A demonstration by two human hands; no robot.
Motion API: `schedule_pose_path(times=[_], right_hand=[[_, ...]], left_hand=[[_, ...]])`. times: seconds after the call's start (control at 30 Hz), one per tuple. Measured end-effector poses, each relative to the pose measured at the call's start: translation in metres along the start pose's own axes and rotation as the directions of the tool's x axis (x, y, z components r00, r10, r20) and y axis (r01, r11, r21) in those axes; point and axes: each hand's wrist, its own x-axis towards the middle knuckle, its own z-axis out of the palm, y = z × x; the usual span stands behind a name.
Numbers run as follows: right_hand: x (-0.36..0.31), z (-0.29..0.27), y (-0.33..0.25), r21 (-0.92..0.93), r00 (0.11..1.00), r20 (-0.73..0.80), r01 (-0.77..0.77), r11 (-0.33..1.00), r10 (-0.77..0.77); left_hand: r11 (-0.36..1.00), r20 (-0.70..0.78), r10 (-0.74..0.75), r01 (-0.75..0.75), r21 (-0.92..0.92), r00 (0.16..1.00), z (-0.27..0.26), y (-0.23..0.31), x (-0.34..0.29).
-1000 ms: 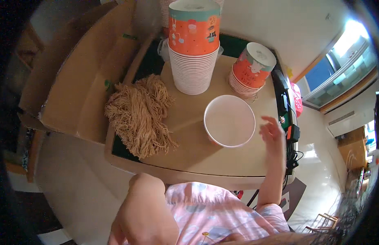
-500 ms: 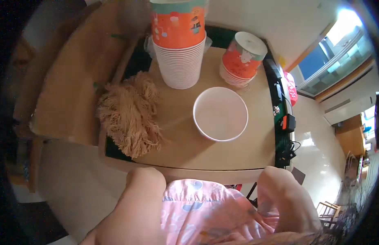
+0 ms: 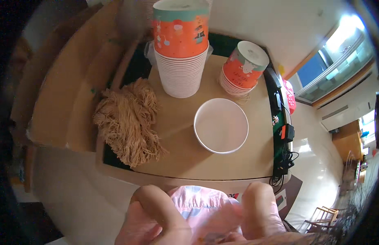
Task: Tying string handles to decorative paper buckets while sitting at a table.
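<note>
Neither of my hands shows. My bent left arm (image 3: 157,204) and bent right arm (image 3: 258,208) are at the lower edge, elbows toward the table, over a pink patterned garment. In front of them an open white paper tub (image 3: 221,126) stands upright, with nothing visible in it. A loose bundle of tan, stringy strands (image 3: 130,122) lies to its left. Behind it rises a tall stack of upside-down paper tubs (image 3: 181,49), orange and green on top with white rims below. A shorter stack of such tubs (image 3: 243,69) stands at the right.
The tan tabletop (image 3: 177,159) has dark green borders. Black cables and a plug (image 3: 288,132) lie along its right edge. A big open cardboard box (image 3: 63,94) adjoins the left side. A red object (image 3: 288,96) sits beyond the right edge, and a wooden chair (image 3: 323,218) stands lower right.
The whole scene has slid slightly downward as the view shifted. My arms have shifted inward, and the left one is bent more sharply. Tubs and strands keep their places on the table.
</note>
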Motion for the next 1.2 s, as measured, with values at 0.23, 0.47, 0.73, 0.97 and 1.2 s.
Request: schedule_pose_path(times=[0.23,0.47,0.73,0.97,1.2], right_hand=[[-0.081,0.07,-0.069,0.157,0.994,-0.059,0.104,0.982,-0.096],[-0.135,0.097,-0.069,0.42,0.528,-0.715,-0.199,0.885,0.458],[-0.195,0.12,0.007,0.419,-0.639,-0.76,-0.346,0.84,0.116],[-0.198,0.123,0.006,0.261,-0.712,-0.702,-0.222,0.939,0.027],[-0.18,0.131,0.003,0.211,-0.722,-0.692,-0.181,0.961,0.017]], left_hand=[[0.99,-0.022,-0.076,0.073,-0.119,0.997,-0.001,-0.012,-0.005],[0.922,-0.509,-0.293,0.381,0.075,0.809,0.008,-0.01,-0.045],[0.493,-0.719,0.596,0.87,-0.023,-0.357,-0.005,-0.021,-0.13],[-0.401,-0.851,0.498,0.914,-0.059,0.164,-0.043,-0.027,-0.136],[-0.085,-0.722,0.654,0.971,0.224,0.224,-0.031,-0.021,-0.097]])
